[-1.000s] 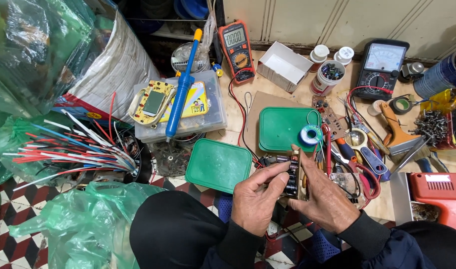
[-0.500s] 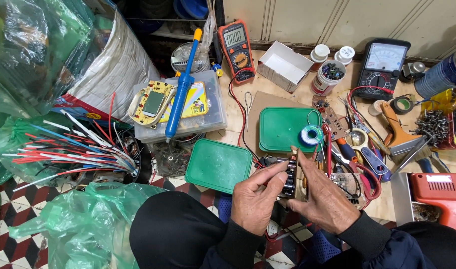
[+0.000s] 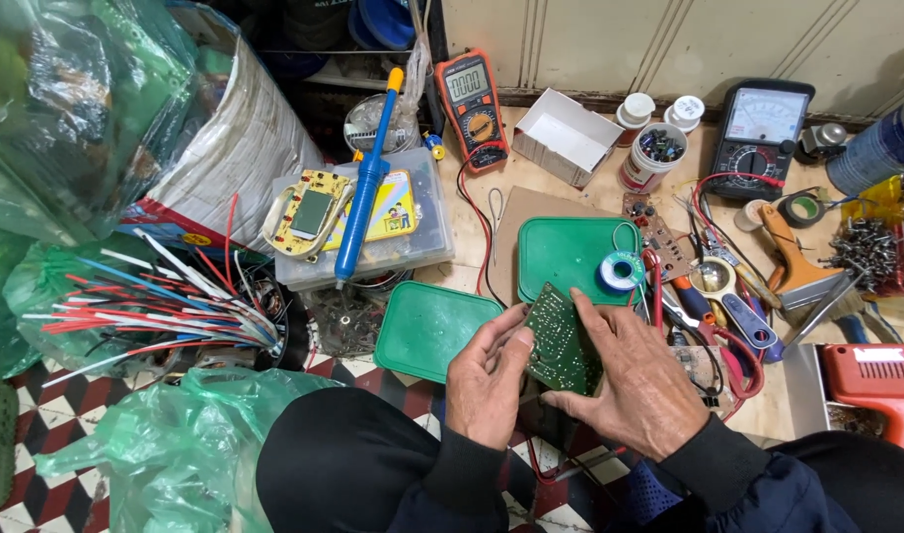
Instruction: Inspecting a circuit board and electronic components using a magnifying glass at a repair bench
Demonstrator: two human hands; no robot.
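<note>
I hold a small green circuit board [image 3: 559,339] over my lap, its solder side facing up. My left hand [image 3: 486,377] grips its left edge with thumb on top. My right hand [image 3: 638,377] supports it from the right, fingers lying across its top edge. Just beyond the board lie two green plastic lids, one nearer [image 3: 430,329] and one farther [image 3: 567,255], the farther carrying a small spool of solder [image 3: 623,269].
A blue desoldering pump [image 3: 366,195] and a yellow board lie on a clear parts box [image 3: 427,237]. An orange multimeter [image 3: 475,97], an analog meter [image 3: 757,123], pliers [image 3: 714,311], a red drill [image 3: 881,380] and jars crowd the bench. Wire bundle [image 3: 156,301] and green bags [image 3: 166,449] sit left.
The board has been turned from edge-on to flat, its green solder side now facing up. My right hand's fingers have shifted across its top.
</note>
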